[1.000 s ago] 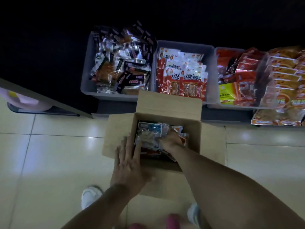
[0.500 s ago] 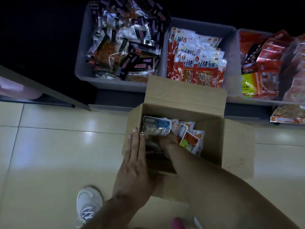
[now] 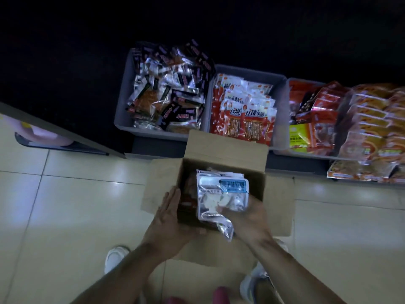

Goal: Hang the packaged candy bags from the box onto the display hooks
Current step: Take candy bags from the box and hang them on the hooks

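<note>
Candy bags (image 3: 221,195) — a silvery stack with a blue label on top — have come up out of the cardboard box (image 3: 225,150) since a moment ago, when the right hand (image 3: 245,218) was still buried among the packets. Now that hand grips the stack from beneath, thumb across its front, holding it just above the box opening. The left hand (image 3: 173,218) stays flat and spread wide against the box's near wall, steadying it. No display hooks are in view — only bins of snacks beyond — so the pick looks done and the carry to the hooks comes next.
</note>
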`<state>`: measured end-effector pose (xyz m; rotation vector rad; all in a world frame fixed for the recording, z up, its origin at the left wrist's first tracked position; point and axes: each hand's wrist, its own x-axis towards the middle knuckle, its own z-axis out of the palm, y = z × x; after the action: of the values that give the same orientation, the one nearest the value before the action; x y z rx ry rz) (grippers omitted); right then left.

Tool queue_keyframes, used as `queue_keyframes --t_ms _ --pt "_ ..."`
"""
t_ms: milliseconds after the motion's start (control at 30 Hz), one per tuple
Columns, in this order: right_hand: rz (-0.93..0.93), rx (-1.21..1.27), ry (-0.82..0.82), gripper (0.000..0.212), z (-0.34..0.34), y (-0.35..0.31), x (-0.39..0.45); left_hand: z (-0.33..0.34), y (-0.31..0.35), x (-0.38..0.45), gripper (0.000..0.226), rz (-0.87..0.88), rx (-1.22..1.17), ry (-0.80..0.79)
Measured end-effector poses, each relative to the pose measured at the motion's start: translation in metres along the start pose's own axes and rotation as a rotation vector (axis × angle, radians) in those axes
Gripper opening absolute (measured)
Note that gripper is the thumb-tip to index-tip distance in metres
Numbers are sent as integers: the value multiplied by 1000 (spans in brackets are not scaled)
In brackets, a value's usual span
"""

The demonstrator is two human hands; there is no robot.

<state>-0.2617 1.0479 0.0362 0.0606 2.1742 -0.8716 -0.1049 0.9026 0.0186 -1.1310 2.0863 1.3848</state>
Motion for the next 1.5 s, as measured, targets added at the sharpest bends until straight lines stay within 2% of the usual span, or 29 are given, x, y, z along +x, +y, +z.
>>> queue_keyframes --t_ms 33,100,133,167,233,267,367,433,500,600,667,733,800,900,933,1033,1133,1167,1267,1300,1400,1500 --pt "-5 40 -3 21 -20 -8 -19 -8 14 -10 113 -36 -123 1" --pt "-12 100 -25 25 -60 -28 -62 -23 48 -34 62 -82 -427 4" --pt "-13 122 -28 27 -80 -40 -86 -33 66 -48 51 -134 -549 -27" --pt "-29 147 -28 30 -98 -50 -107 -42 83 -61 50 -172 -663 -69" --pt "-63 174 -29 38 -135 -74 -151 -56 109 -88 89 -240 -870 -168" --pt "-89 168 -35 43 -151 -92 -173 -61 121 -100 99 -235 -935 -237" --pt "-180 192 -118 54 -201 -132 -230 -77 171 -141 94 -83 -1039 -409" --pt "-183 293 -205 71 -229 -153 -261 -95 204 -170 84 -54 -1128 -469" --pt "-179 372 -258 90 -252 -164 -280 -121 238 -199 73 11 -1174 -437" --pt "-226 424 -165 90 -271 -185 -303 -156 292 -244 53 42 -1104 -269" --pt "-279 474 -126 104 -278 -206 -318 -172 323 -274 50 68 -1116 -176" --pt "-326 565 -110 113 -286 -224 -333 -184 346 -303 55 119 -1148 -149" --pt "-373 603 -122 103 -294 -240 -350 -192 360 -327 68 210 -1154 -140" --pt "-386 669 -170 87 -300 -252 -368 -197 374 -358 106 264 -1148 -48" --pt "-380 682 -171 87 -299 -257 -374 -197 378 -366 106 270 -1164 -17" --pt "-348 727 -158 87 -287 -265 -390 -197 388 -387 79 280 -1195 33" --pt "-340 724 -136 91 -284 -269 -401 -199 387 -395 105 240 -1238 34" --pt "-335 725 -139 91 -286 -268 -403 -200 386 -397 104 238 -1250 58" --pt "-322 735 -171 81 -293 -264 -405 -201 383 -399 81 254 -1255 112" --pt "-324 730 -177 81 -294 -262 -407 -201 383 -400 82 264 -1263 122" --pt "-320 800 -98 80 -296 -259 -409 -205 378 -399 102 296 -1258 125" --pt "-334 855 -80 94 -304 -262 -409 -213 378 -399 137 348 -1225 93"
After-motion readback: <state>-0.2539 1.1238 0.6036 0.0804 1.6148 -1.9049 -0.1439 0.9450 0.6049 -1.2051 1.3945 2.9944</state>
